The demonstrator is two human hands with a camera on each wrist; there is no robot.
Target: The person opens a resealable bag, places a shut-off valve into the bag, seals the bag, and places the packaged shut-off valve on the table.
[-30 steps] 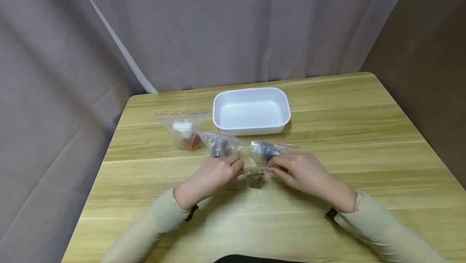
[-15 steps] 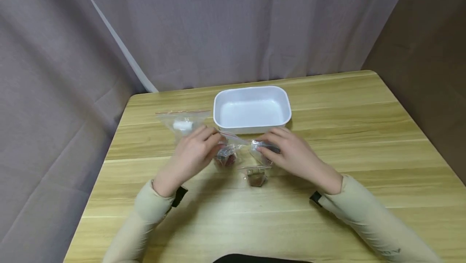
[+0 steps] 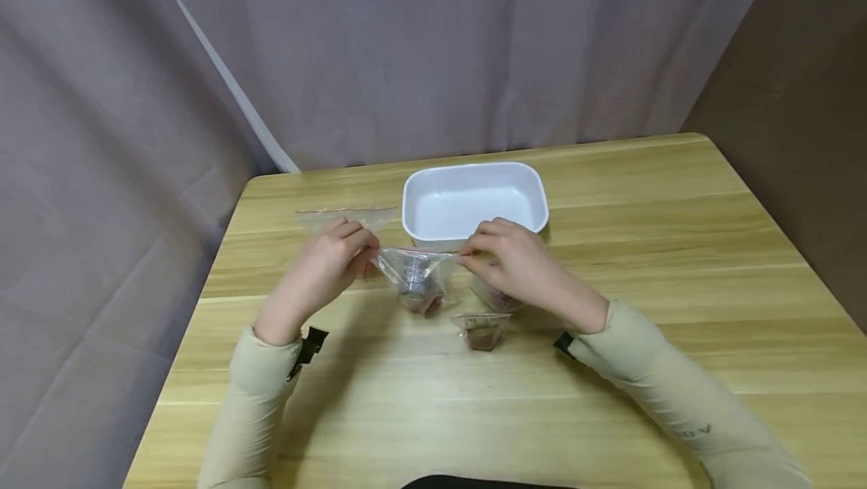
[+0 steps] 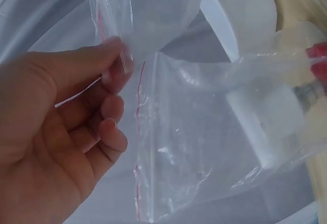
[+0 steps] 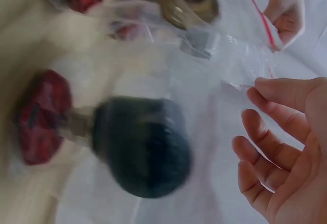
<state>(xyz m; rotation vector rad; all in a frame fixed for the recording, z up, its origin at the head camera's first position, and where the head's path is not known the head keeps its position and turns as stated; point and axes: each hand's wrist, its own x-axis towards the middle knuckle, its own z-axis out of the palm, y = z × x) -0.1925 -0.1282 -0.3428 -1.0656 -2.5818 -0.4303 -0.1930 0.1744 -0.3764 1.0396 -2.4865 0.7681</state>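
Note:
My left hand and right hand pinch the top corners of a clear zip bag with a red seal line. A grey piece and a dark reddish one show inside it. Behind my left hand stands a second zip bag, partly hidden; in the left wrist view a white block is inside such a bag. Under my right hand lies a third bag. In the right wrist view, a dark rounded knob with a red base appears blurred. A smaller bag with a brownish piece sits nearest me.
A white rectangular tray stands just beyond the bags, close to my right hand. All of this is on a wooden table. Grey curtains hang behind and at the left, with a brown panel at the right.
Both hands have left the small front bag, moving up and left to the middle bag. They now hold its top edge stretched between them, and the bag looks more upright.

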